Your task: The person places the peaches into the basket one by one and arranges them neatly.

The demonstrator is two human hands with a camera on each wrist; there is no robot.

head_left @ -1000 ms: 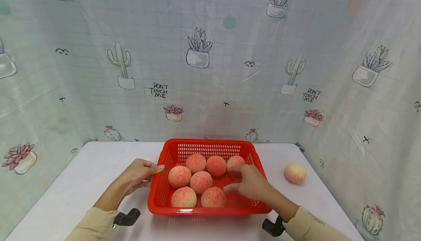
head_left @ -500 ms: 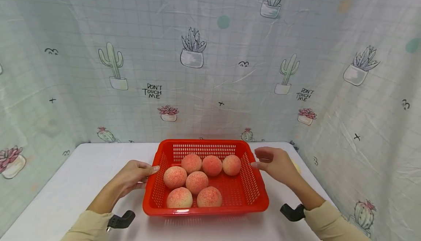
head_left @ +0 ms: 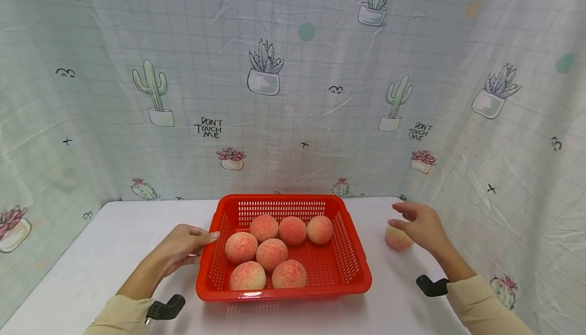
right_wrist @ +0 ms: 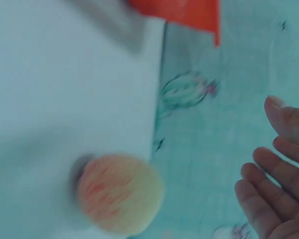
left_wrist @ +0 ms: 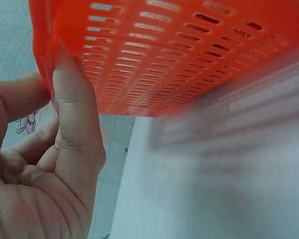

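Observation:
A red plastic basket (head_left: 361,274) with slotted walls holds several pink-and-cream peaches (head_left: 272,254), mostly gathered in its left and back parts. My left hand (head_left: 180,247) pinches the basket's left rim between thumb and fingers; the left wrist view shows the left hand (left_wrist: 72,134) from below, against the slotted basket wall (left_wrist: 159,55). Off to the right, one more peach (head_left: 397,240) lies on the table, partly hidden by my right hand (head_left: 423,229). In the right wrist view that right hand (right_wrist: 279,194) has spread, relaxed fingers, apart from the loose peach (right_wrist: 120,195).
The white table (head_left: 137,233) ends at a hanging curtain (head_left: 293,121) printed with cacti, at the back and both sides. A black wrist mount (head_left: 166,308) sits on the left wrist, another wrist mount (head_left: 432,286) on the right.
My right hand has come out of the basket, over its right rim, and across to the loose peach. The back-right peach stays behind in the basket. My left hand keeps its hold.

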